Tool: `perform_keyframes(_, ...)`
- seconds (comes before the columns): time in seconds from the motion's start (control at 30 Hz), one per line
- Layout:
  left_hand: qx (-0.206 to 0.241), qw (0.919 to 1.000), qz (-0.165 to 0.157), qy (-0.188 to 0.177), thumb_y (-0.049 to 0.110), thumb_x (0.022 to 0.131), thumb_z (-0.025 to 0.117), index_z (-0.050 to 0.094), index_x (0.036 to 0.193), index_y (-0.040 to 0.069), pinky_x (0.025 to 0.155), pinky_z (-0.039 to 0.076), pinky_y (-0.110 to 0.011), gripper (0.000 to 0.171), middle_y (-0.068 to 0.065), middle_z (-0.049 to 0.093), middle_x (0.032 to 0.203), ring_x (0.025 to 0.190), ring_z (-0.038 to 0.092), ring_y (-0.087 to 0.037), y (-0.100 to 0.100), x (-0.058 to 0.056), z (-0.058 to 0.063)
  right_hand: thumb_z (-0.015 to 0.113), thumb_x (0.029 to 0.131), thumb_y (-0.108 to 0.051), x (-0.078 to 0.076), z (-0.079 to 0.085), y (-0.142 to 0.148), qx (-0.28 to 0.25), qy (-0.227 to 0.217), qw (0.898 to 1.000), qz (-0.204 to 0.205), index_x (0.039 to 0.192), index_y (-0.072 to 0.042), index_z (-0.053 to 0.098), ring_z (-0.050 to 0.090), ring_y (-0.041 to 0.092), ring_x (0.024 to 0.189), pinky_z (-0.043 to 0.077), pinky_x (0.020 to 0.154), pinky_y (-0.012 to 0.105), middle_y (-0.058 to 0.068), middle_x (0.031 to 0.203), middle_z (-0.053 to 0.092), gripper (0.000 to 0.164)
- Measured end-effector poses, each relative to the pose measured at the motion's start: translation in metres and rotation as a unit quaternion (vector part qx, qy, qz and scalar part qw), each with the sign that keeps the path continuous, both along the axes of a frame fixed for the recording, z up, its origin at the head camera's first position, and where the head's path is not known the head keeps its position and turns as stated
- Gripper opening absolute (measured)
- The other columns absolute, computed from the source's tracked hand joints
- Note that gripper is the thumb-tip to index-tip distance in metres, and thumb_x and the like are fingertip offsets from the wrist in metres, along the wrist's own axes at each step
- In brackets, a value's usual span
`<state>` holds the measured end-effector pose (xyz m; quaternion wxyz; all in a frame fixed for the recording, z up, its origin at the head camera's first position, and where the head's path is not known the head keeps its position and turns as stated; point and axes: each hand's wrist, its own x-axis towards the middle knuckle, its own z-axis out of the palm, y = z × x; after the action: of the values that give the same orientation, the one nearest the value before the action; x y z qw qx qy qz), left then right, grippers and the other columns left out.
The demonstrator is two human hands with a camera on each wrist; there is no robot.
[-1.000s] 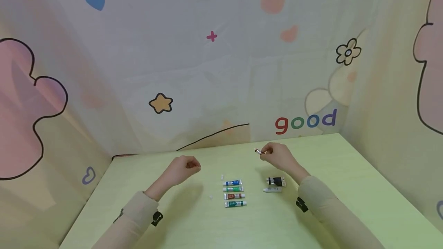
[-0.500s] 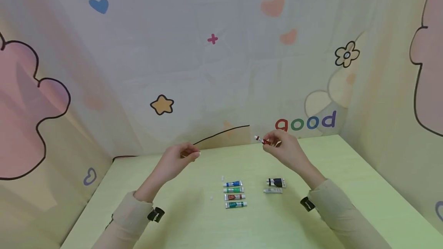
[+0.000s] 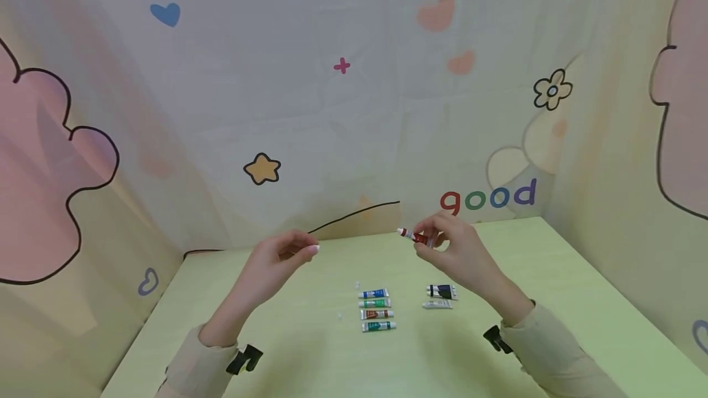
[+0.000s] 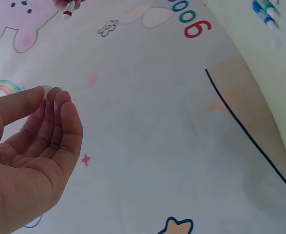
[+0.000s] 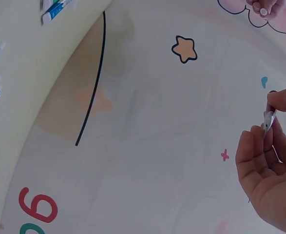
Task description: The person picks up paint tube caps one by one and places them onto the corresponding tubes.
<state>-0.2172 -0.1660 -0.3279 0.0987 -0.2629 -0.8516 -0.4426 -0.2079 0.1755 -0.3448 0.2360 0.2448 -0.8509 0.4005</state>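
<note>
My right hand (image 3: 461, 253) holds a small dark-red paint tube (image 3: 421, 239) between thumb and fingers, its white-tipped nozzle end pointing left. The tube (image 5: 268, 121) shows nearly edge-on in the right wrist view. Opposite it, my left hand (image 3: 273, 269) pinches a small white cap (image 4: 46, 91) between thumb and forefinger. Both hands are raised over the far part of the table, a gap between them. Below, a blue tube (image 3: 373, 293), a light green tube (image 3: 375, 303), a brown-red tube (image 3: 377, 314) and a dark green tube (image 3: 379, 327) lie in a column.
Right of the column lie black tubes (image 3: 442, 292) and a pale grey tube (image 3: 437, 304). Two tiny white pieces, one small white piece (image 3: 357, 285) behind the other, rest left of the column. A printed cloth backdrop (image 3: 310, 109) rises behind the yellow-green table (image 3: 221, 300).
Both hands have risen from lower over the table, the right still holding the red tube. In the last half second the right hand dipped slightly. The tubes on the table stayed put.
</note>
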Motion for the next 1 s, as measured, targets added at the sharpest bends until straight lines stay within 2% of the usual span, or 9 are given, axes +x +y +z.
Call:
perform_keyframes(0.17, 0.027, 0.9996, -0.005, 0.003, 0.024, 0.098, 0.07, 0.071, 0.11, 0.013, 0.078, 0.055, -0.029, 0.017, 0.002, 0.071, 0.098, 0.087, 0.067, -0.016, -0.001, 0.017, 0.005, 0.076, 0.086, -0.004, 0.014, 0.003, -0.01, 0.005, 0.029, 0.999, 0.021, 0.1, -0.015, 0.069, 0.059, 0.009, 0.078, 0.052, 0.073, 0.027, -0.01, 0.092, 0.06, 0.02)
perform_keyframes(0.4, 0.047, 0.9987, -0.013, 0.018, 0.021, 0.097, 0.07, 0.072, 0.107, 0.014, 0.082, 0.055, -0.029, 0.012, 0.004, 0.071, 0.096, 0.087, 0.068, -0.02, 0.004, 0.037, 0.006, 0.077, 0.084, -0.002, 0.027, -0.001, -0.021, 0.005, 0.063, 0.996, 0.061, 0.101, -0.016, 0.069, 0.057, 0.007, 0.08, 0.051, 0.072, 0.024, -0.012, 0.094, 0.059, 0.024)
perform_keyframes(0.77, 0.058, 0.9977, -0.015, 0.033, 0.025, 0.097, 0.07, 0.072, 0.105, 0.018, 0.081, 0.055, -0.029, 0.011, 0.007, 0.071, 0.094, 0.085, 0.068, -0.013, 0.018, 0.052, 0.002, 0.076, 0.083, 0.002, 0.043, 0.0, -0.033, -0.002, 0.111, 0.987, 0.114, 0.102, -0.019, 0.069, 0.056, 0.006, 0.08, 0.05, 0.07, 0.022, -0.012, 0.096, 0.06, 0.029)
perform_keyframes(1.0, 0.063, 0.9979, -0.013, 0.01, 0.026, 0.097, 0.07, 0.073, 0.105, 0.017, 0.082, 0.055, -0.029, 0.013, 0.007, 0.071, 0.093, 0.086, 0.068, -0.016, 0.023, 0.058, 0.0, 0.074, 0.083, 0.001, 0.049, 0.0, -0.041, 0.004, 0.128, 0.982, 0.136, 0.101, -0.018, 0.068, 0.055, 0.005, 0.081, 0.049, 0.069, 0.019, -0.01, 0.096, 0.06, 0.027)
